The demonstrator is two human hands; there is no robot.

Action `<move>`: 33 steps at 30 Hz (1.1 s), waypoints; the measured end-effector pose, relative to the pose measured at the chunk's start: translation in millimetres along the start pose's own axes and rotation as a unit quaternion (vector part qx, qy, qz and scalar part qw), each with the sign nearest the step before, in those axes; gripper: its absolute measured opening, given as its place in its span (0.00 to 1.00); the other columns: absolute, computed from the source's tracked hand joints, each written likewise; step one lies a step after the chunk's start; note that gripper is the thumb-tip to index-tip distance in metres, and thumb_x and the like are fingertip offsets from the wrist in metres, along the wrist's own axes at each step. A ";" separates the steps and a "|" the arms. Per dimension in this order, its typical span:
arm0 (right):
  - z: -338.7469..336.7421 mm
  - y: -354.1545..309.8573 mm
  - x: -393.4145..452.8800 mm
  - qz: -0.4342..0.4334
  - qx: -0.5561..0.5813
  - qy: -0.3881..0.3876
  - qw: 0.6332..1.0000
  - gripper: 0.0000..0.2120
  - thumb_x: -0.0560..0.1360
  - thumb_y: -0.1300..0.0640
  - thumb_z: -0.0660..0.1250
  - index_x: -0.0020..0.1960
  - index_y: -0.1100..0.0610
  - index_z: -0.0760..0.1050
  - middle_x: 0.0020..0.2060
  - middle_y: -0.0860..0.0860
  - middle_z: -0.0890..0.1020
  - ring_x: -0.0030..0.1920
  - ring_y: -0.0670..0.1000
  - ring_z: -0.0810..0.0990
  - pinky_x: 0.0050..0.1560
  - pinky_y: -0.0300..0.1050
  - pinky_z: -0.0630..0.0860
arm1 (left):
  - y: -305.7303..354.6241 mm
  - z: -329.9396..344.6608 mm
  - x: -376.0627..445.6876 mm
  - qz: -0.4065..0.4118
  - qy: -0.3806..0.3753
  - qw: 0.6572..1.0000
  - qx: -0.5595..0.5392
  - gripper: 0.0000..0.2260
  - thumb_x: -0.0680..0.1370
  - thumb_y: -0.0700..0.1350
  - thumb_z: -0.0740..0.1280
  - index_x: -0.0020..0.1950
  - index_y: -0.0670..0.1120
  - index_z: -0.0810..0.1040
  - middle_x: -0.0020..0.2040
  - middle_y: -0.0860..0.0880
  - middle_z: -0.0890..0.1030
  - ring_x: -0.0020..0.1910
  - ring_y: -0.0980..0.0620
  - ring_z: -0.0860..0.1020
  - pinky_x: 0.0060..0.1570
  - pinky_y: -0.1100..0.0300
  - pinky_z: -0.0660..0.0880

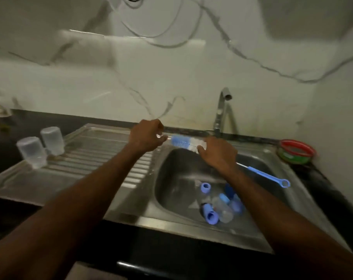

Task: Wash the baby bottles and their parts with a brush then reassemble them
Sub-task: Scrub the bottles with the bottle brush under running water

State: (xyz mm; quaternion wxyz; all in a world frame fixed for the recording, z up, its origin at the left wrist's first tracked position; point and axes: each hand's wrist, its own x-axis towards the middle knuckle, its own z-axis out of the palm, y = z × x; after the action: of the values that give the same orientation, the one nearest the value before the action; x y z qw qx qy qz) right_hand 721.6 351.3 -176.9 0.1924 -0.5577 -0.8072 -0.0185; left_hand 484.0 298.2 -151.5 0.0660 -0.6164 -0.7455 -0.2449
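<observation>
Two hands (146, 138) (220, 153) grip brush (183, 142) above sink (191, 225) back edge.

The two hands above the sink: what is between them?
In the head view, the blue-and-white bristle head of the bottle brush spans the gap between the left hand and the right hand, above the sink.

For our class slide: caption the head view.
Two hands work a bottle brush over a sink of bottle parts.

Blue-and-white brush (183, 142); red-rimmed green bowl (296, 152)
</observation>
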 end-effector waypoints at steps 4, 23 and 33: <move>7.9 68.1 -12.0 0.028 -0.015 -0.024 0.999 0.19 0.79 0.40 0.60 0.60 0.52 0.77 0.57 0.56 0.82 0.57 0.59 0.81 0.52 0.51 0.76 | 64.0 64.9 -2.0 -0.015 -0.066 0.997 -0.044 0.15 0.74 0.58 0.72 0.56 0.52 0.83 0.51 0.52 0.84 0.52 0.50 0.82 0.53 0.54 0.78; 66.7 119.8 -5.5 0.088 -0.093 -0.160 0.979 0.04 0.76 0.50 0.68 0.48 0.50 0.79 0.52 0.52 0.83 0.52 0.55 0.82 0.43 0.46 0.68 | 105.9 187.9 -7.1 0.204 -0.433 0.877 -0.035 0.17 0.76 0.40 0.74 0.64 0.50 0.81 0.59 0.51 0.83 0.53 0.54 0.80 0.59 0.59 0.76; 57.8 112.1 -8.3 0.109 -0.110 -0.146 0.977 0.11 0.79 0.49 0.67 0.57 0.53 0.79 0.51 0.52 0.82 0.48 0.53 0.80 0.44 0.47 0.69 | 128.0 194.1 -28.1 0.329 -0.454 0.825 -0.072 0.29 0.74 0.45 0.77 0.73 0.52 0.74 0.63 0.48 0.76 0.46 0.60 0.73 0.46 0.78 0.66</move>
State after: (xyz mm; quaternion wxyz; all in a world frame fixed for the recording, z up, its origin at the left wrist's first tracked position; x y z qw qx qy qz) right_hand 809.1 400.3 -253.8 0.0106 -0.6566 -0.7542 -0.0046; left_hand 651.7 375.3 -295.6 -0.2478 -0.8695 -0.4249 0.0457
